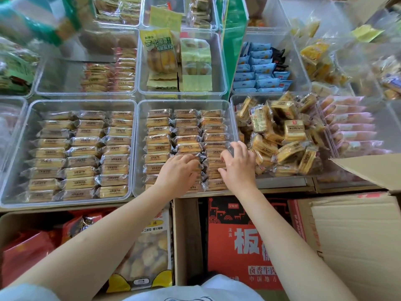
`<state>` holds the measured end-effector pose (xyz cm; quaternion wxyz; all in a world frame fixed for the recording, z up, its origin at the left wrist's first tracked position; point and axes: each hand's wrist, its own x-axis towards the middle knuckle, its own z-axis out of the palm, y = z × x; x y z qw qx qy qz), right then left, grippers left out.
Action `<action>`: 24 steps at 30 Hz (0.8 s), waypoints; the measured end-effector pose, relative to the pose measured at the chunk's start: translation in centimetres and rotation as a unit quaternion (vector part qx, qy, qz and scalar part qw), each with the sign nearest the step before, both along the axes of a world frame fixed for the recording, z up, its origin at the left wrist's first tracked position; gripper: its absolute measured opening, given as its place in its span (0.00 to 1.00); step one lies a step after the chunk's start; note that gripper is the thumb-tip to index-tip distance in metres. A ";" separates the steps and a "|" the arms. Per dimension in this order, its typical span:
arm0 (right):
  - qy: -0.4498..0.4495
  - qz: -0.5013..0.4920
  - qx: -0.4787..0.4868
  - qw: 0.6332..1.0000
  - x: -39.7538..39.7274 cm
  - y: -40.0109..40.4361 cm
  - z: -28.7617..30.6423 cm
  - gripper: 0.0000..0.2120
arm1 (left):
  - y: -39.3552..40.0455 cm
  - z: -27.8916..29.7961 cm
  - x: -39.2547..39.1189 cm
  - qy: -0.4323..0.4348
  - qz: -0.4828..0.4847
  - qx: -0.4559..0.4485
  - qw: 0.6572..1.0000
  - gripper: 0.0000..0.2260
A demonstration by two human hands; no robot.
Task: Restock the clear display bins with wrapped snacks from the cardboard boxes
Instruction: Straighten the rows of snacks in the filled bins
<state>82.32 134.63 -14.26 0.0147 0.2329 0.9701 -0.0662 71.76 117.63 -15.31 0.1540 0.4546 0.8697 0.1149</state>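
The middle front clear bin point(138, 148) holds three neat columns of brown wrapped snacks point(160, 139). Both my hands are inside its near right part. My left hand point(178, 170) lies over the middle column with its fingers bent down onto the packets, and its fingertips are hidden. My right hand point(237, 164) rests with spread fingers on packets of the right column, next to the bin's right wall. An open cardboard box point(188, 235) stands below the bins, under my forearms.
A matching full bin point(28, 131) sits to the left. A bin of loosely piled tan snacks point(282, 135) sits to the right, then pink packets point(351, 127). Behind stand bins of blue packets point(260, 74) and yellow-green packs point(160, 53). Red bags point(26, 253) and a red carton point(230, 240) lie below.
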 end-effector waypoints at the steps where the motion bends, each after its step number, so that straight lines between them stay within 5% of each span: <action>1: 0.025 0.012 -0.002 1.000 -0.5 -0.2 0.1 0.14 | -0.1 0.2 -0.2 -0.011 0.003 0.012 1.000 0.18; 4: 0.070 0.081 -0.057 0.993 -2.3 -1.9 0.3 0.16 | -1.6 1.0 -1.1 0.007 0.044 0.027 0.999 0.19; 8: -0.088 0.176 -0.078 0.977 -3.8 -3.9 -0.6 0.28 | -6.3 1.2 -2.5 0.074 0.118 0.009 0.990 0.18; 15: -0.033 0.205 -0.083 0.975 -5.8 -6.8 -0.1 0.29 | -11.7 0.1 -2.8 0.073 0.158 0.010 0.985 0.22; 24: -0.143 0.233 -0.052 0.960 -8.4 -9.2 -1.1 0.33 | -11.9 -0.8 -3.3 0.065 0.128 -0.039 0.989 0.29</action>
